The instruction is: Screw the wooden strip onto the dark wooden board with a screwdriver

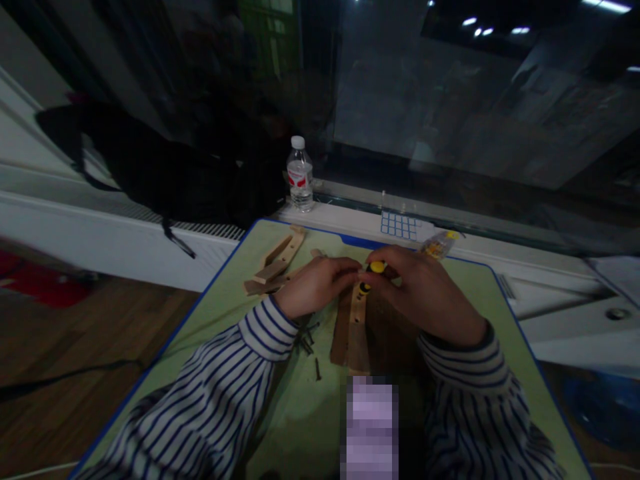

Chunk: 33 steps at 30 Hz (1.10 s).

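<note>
Both hands meet above a pale wooden strip with holes (357, 340), which lies along a brown board (395, 327). My right hand (425, 290) is closed on a small yellow-and-black tool (377, 267); its exact kind is not clear. Just below the fingers, another yellow-and-black part (365, 289) shows over the strip; whether it belongs to the same tool I cannot tell. The fingertips of my left hand (317, 283) are pinched together close to the right fingers, and what they hold is hidden. Several dark screws (307, 341) lie loose below my left hand.
More wooden pieces (280, 257) lie at the far left of the green table (295, 420). On the window sill stand a water bottle (300, 177), a blue-and-white grid sheet (399, 225) and a clear bag of small parts (439, 247). A black backpack (175, 173) rests at left.
</note>
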{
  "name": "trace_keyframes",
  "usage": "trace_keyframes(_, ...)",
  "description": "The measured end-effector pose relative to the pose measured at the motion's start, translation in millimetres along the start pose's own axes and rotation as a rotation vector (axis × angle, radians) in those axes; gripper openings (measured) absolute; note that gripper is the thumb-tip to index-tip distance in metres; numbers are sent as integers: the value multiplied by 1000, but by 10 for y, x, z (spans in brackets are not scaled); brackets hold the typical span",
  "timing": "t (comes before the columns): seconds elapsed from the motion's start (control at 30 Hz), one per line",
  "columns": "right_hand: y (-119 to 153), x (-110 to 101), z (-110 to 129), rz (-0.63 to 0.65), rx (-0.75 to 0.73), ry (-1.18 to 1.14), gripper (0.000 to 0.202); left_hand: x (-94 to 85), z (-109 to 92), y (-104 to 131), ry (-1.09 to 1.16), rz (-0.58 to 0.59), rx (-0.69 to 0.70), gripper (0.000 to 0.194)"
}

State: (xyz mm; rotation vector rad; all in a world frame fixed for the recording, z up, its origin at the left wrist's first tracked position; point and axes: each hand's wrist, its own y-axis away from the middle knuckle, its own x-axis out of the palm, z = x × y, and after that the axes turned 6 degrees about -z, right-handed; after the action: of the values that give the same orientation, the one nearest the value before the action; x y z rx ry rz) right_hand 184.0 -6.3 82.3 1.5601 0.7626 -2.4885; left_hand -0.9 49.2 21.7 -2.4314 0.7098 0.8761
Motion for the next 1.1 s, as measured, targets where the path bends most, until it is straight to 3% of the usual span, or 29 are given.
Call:
trace_keyframes(0.37, 11, 12, 41, 16, 35, 3, 23, 4, 8, -3, -13, -1, 2, 33)
trace_keyframes(0.83, 68, 4, -9, 53, -134, -112, 46, -8, 1, 4, -6, 12, -7, 32)
trace_keyframes(1.1, 21, -4, 17, 31, -89, -101, 29, 26, 49, -1, -6, -1, -4, 35)
